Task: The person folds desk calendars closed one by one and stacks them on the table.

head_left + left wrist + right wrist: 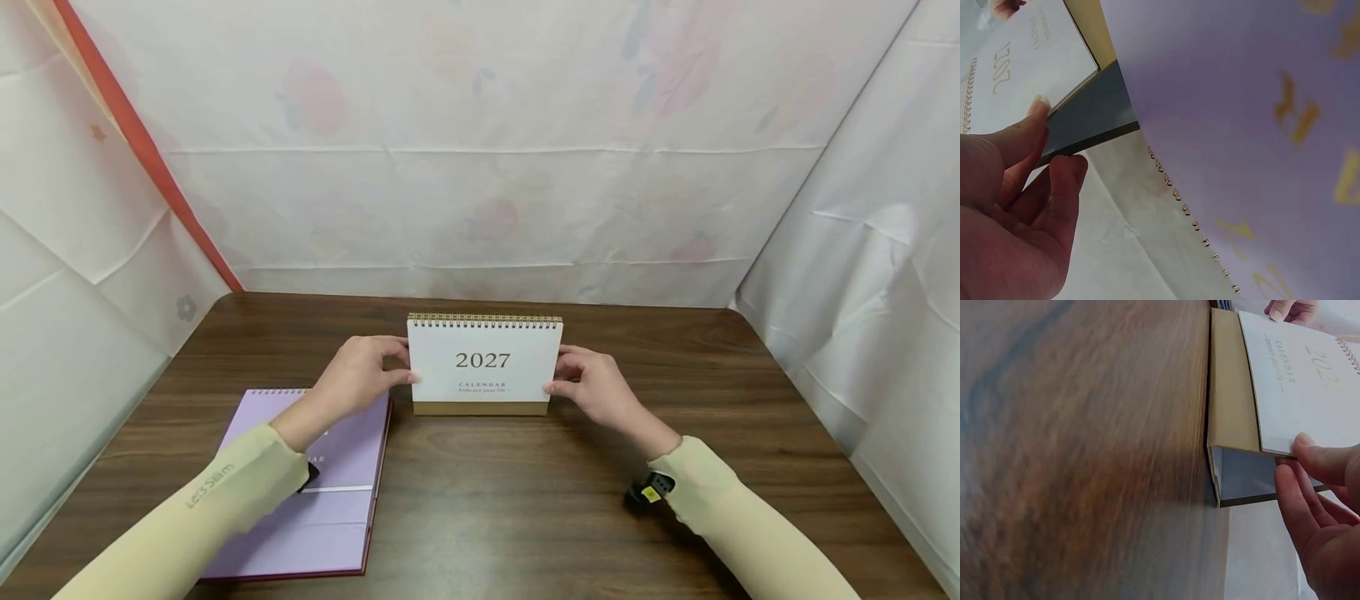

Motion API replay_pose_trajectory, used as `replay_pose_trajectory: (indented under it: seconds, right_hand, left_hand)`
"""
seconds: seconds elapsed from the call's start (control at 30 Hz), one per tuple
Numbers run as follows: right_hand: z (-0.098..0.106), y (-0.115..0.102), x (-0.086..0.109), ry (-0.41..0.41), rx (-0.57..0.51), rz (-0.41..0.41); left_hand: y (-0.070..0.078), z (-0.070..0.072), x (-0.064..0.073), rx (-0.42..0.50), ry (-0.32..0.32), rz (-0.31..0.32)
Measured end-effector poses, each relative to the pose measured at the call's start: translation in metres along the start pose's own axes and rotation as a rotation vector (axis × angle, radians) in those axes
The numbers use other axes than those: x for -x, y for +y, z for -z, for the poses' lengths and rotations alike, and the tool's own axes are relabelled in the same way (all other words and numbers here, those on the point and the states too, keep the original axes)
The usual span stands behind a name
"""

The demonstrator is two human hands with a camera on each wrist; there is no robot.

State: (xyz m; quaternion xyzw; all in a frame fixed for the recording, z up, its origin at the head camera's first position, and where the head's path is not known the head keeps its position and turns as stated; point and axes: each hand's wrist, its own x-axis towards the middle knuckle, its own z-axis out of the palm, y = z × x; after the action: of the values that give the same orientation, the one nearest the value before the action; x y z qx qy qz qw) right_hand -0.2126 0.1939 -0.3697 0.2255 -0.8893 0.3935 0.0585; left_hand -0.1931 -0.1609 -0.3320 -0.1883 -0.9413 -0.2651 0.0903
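A white 2027 desk calendar [484, 342] with a gold base and a wire-bound top edge stands tent-like on the table, its front toward me. My left hand [358, 373] pinches its left side, the thumb on the front and the fingers behind. At the opposite side my right hand [597, 387] does the same; in the right wrist view the thumb of this hand [1329, 519] lies on the cover's edge beside the open end of the gold base [1232, 394]. Beneath my left forearm lies a purple wire-bound calendar [330, 542], partly hidden by the sleeve.
The dark wood-grain table [480, 517] runs back to a pale patterned curtain [480, 167], with more white cloth hanging at both sides. A red strip [142, 142] slants down the left cloth. A black wrist device [643, 493] sits under my right wrist, close above the table.
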Motion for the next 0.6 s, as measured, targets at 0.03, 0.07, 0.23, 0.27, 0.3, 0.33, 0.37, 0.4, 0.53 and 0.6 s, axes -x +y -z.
replay_pose_trajectory:
  seconds: [0.03, 0.07, 0.23, 0.27, 0.3, 0.33, 0.37, 0.4, 0.53, 0.6]
  right_hand:
    - [0.0, -0.001, 0.001, 0.012, -0.003, -0.003]
    - [0.0, -0.002, 0.001, 0.022, -0.009, -0.006]
    - [0.005, -0.008, 0.006, 0.059, -0.048, -0.026]
    - [0.006, -0.009, 0.008, 0.062, -0.055, -0.033]
    - [0.008, -0.01, 0.009, 0.063, -0.062, -0.041]
    - [0.009, -0.012, 0.011, 0.064, -0.072, -0.053]
    - [0.01, -0.012, 0.012, 0.064, -0.081, -0.063]
    - [0.011, -0.014, 0.014, 0.063, -0.093, -0.078]
    - [0.014, -0.018, 0.02, 0.06, -0.138, -0.123]
    - [0.015, -0.019, 0.023, 0.065, -0.16, -0.143]
  left_hand:
    - [0.0, 0.0, 0.001, 0.004, 0.007, 0.0]
    - [0.0, 0.0, 0.002, 0.011, 0.016, 0.0]
    - [0.003, 0.001, 0.007, 0.054, 0.056, 0.007]
    - [0.005, 0.001, 0.008, 0.065, 0.06, 0.011]
    - [0.006, 0.002, 0.009, 0.074, 0.062, 0.015]
    - [0.007, 0.002, 0.011, 0.084, 0.064, 0.019]
    - [0.009, 0.003, 0.012, 0.095, 0.064, 0.028]
    - [0.01, 0.004, 0.013, 0.11, 0.065, 0.038]
    - [0.013, 0.004, 0.017, 0.241, 0.043, 0.087]
    - [0.013, 0.004, 0.017, 0.337, 0.03, 0.111]
